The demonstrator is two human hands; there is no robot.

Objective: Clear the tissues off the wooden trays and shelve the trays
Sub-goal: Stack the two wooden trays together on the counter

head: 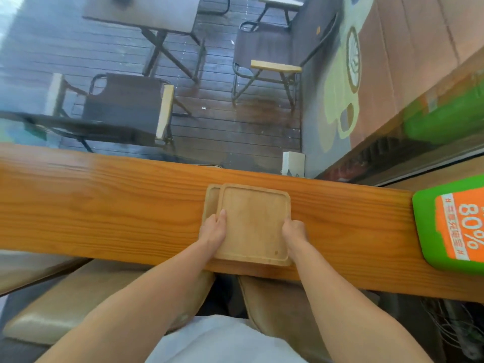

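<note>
A single wide-angle head camera looks steeply down and forward, close over the long orange-brown wooden counter [104,205] crossing the frame, with dark plank decking [235,121] seen farther off beyond its far edge.

Bare forearms, no sleeves visible down to the frame edge. Left hand [215,233] and right hand [293,231]: no rings, watch, bracelets or gloves. Short plain nails on the left fingers [222,214]; right nails not discernible. White or pale grey top [222,341] at bottom centre, below the wrists, plain fabric, no print or seams seen. Tan trousers [272,305] on both legs behind the forearms, smooth cloth, dark gap between the thighs. Small greyish smudge or patch on the left trouser leg near the elbow, too blurred to identify.
</note>
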